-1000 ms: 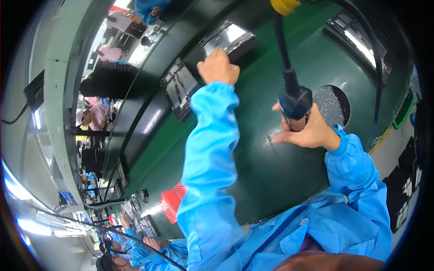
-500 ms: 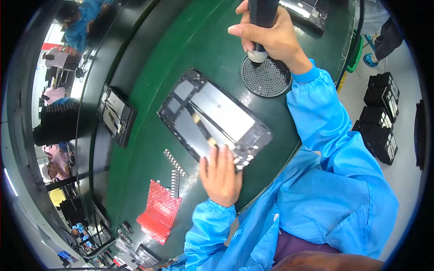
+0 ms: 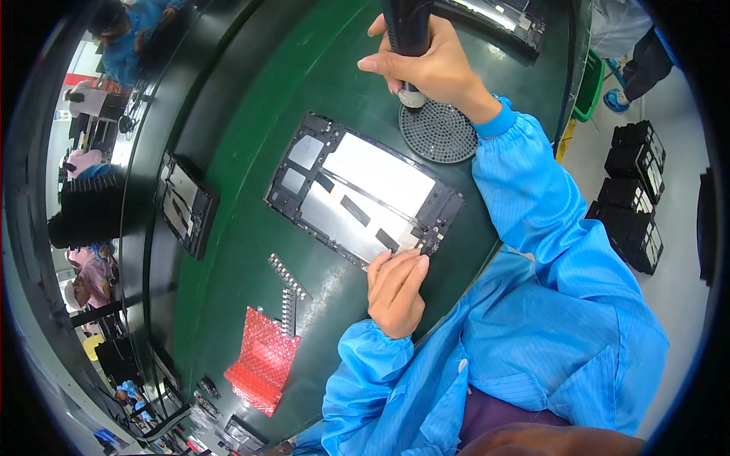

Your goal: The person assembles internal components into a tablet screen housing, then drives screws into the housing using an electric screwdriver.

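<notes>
An opened tablet [image 3: 380,171] lies at a slant on the green tabletop, with its silver battery plates, dark strips and black frame exposed. My left hand [image 3: 397,296] is closed at its near edge, fingertips on the rim by the small circuit parts. My right hand [image 3: 437,68] is wrapped round a thick black electric screwdriver [image 3: 407,26], held upright with its whitish collar pointing down. The collar hangs at the left rim of a round perforated screw tray [image 3: 437,133], apart from the tablet. The screwdriver's tip is too small to make out.
Left of the tablet lie metal strips of small parts [image 3: 289,300] and red bubble wrap [image 3: 262,361]. Another opened tablet [image 3: 184,205] rests at the far left, one more [image 3: 494,23] at the top. Black stacked units [image 3: 627,228] and a green bin [image 3: 589,87] stand on the floor.
My right hand and the screwdriver have shifted slightly left above the tray. My left hand has slid right along the tablet's near edge, its fingers more bent. The tablet has turned slightly.
</notes>
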The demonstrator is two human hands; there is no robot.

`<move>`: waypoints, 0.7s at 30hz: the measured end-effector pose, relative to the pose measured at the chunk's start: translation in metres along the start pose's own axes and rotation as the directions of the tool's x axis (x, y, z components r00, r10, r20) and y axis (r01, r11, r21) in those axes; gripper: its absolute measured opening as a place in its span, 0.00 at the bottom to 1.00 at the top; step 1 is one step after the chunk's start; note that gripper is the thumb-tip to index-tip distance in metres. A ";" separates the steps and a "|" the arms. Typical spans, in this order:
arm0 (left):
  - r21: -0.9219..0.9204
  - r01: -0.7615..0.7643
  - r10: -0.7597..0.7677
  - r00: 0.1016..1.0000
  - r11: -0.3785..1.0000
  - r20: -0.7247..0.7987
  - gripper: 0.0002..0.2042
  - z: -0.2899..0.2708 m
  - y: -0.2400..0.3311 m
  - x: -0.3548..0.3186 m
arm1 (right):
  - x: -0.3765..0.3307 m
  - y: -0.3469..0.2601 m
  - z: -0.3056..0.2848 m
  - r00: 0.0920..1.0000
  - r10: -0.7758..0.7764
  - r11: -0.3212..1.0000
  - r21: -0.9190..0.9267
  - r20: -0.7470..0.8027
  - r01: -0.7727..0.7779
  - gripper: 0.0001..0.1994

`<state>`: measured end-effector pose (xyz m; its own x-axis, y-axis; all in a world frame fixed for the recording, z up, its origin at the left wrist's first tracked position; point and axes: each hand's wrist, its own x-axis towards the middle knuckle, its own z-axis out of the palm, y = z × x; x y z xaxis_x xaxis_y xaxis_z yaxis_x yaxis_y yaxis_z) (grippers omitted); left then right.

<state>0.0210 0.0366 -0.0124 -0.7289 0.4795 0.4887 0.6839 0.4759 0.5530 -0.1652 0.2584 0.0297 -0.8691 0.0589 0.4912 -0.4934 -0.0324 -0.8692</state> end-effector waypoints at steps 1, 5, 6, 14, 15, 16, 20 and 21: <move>-0.038 0.062 -0.063 0.997 0.997 -0.036 0.16 -0.002 0.003 0.004 | 0.000 0.001 0.001 1.000 0.001 1.000 -0.002 0.000 -0.001 0.18; -0.151 0.146 -0.171 0.970 0.978 -0.170 0.09 -0.004 0.001 0.008 | -0.001 0.004 0.003 1.000 0.027 0.999 0.040 0.005 -0.027 0.16; -0.131 0.136 -0.157 0.975 0.982 -0.160 0.09 -0.007 -0.001 0.009 | -0.001 0.005 0.003 1.000 0.019 0.999 0.048 0.008 -0.019 0.16; -0.073 0.434 -0.431 0.837 0.898 -0.337 0.08 -0.030 -0.005 0.002 | -0.004 0.002 0.003 0.999 0.039 0.999 -0.013 -0.009 -0.039 0.16; -0.123 0.431 -0.444 0.817 0.894 -0.369 0.07 -0.034 -0.012 -0.006 | -0.002 0.003 0.010 1.000 0.029 0.999 -0.028 -0.005 -0.029 0.17; -0.108 0.446 -0.451 0.806 0.889 -0.382 0.07 -0.037 -0.017 -0.010 | -0.002 0.001 0.012 0.999 0.031 0.999 -0.007 0.012 -0.031 0.17; -0.603 0.435 -0.705 0.629 0.669 -0.328 0.06 -0.050 -0.045 -0.011 | -0.003 -0.039 0.011 0.961 0.203 0.974 -0.062 -0.186 -0.218 0.17; -0.692 0.466 -0.792 0.555 0.551 -0.257 0.06 -0.055 -0.047 -0.010 | -0.005 -0.040 0.011 0.970 0.136 0.990 -0.021 -0.202 -0.143 0.18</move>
<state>-0.0058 -0.0313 -0.0059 -0.9539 -0.3000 0.0065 0.0146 -0.0248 0.9996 -0.1415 0.2488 0.0623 -0.9026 0.2548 0.3470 -0.3636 -0.0196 -0.9314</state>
